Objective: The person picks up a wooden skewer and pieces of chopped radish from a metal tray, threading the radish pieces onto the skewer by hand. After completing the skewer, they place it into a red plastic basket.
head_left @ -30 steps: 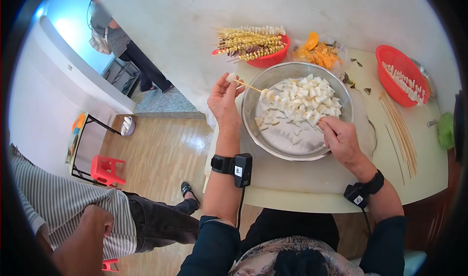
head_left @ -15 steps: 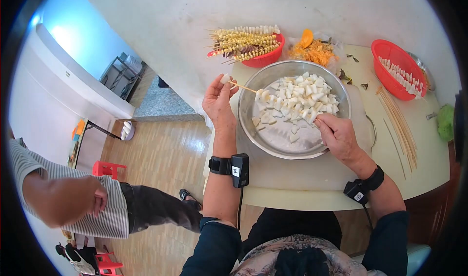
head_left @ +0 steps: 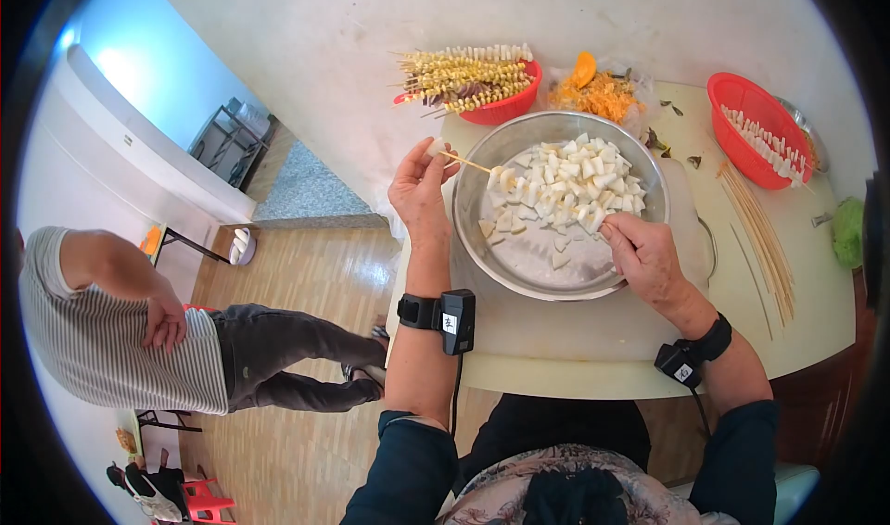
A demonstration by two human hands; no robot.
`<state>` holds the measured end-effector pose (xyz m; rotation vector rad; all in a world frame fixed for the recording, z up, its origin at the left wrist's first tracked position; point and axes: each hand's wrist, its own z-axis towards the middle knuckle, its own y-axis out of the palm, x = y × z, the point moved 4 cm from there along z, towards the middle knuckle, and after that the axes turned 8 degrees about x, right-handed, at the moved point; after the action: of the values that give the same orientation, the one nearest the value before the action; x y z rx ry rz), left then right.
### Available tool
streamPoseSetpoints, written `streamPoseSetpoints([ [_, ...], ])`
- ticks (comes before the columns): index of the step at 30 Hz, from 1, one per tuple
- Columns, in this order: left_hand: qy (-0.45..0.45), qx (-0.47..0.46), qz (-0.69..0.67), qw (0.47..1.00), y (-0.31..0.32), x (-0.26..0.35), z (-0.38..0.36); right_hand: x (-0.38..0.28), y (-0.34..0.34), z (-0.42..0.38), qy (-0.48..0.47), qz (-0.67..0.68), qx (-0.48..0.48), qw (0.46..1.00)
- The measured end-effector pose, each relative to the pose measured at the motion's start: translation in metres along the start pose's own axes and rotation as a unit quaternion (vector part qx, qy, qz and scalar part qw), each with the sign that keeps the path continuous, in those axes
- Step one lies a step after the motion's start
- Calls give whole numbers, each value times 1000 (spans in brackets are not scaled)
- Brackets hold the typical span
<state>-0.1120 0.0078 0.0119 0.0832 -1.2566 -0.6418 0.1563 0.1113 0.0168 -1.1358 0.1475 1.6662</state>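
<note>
My left hand (head_left: 419, 191) is closed in a pinch on a white piece (head_left: 437, 146) at the pointed end of a wooden skewer (head_left: 471, 164). White pieces line the skewer over the steel basin (head_left: 469, 247). My right hand (head_left: 647, 258) grips the skewer's other end at the basin's right side, its fingertips pressed together. Beneath the skewer, many cut white chunks (head_left: 593, 168) are heaped in the basin, mostly toward its upper right.
A red basket (head_left: 505, 110) holds filled skewers. Orange shreds (head_left: 604, 97) lie behind the basin. At the right are another red basket (head_left: 737, 99), bare skewers (head_left: 760, 238) and a green bag (head_left: 847, 232). A person in a striped shirt (head_left: 120, 349) stands at the left.
The person at the left has moved and turned, with the arm now bent to the waist. My hands and the skewer have barely shifted.
</note>
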Motion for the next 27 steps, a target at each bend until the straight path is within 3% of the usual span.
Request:
streamPoseSetpoints([
  [12, 2, -23, 17, 1000, 6, 1, -6, 4, 2, -1, 4, -2, 2, 1000],
  [14, 4, -24, 19, 1000, 6, 1, -6, 5, 2, -1, 41, 13, 6, 999],
  [18, 8, -21, 19, 1000, 8, -5, -6, 6, 3, -2, 10, 11, 12, 1000],
  [22, -13, -8, 23, 1000, 6, -9, -7, 10, 3, -3, 74, 28, 13, 997],
  [24, -17, -71, 70, 995, 19, -12, -17, 10, 6, -4, 64, 34, -2, 997],
  [27, -23, -67, 59, 996, 34, -6, -30, 9, 4, -4, 65, 35, -10, 997],
])
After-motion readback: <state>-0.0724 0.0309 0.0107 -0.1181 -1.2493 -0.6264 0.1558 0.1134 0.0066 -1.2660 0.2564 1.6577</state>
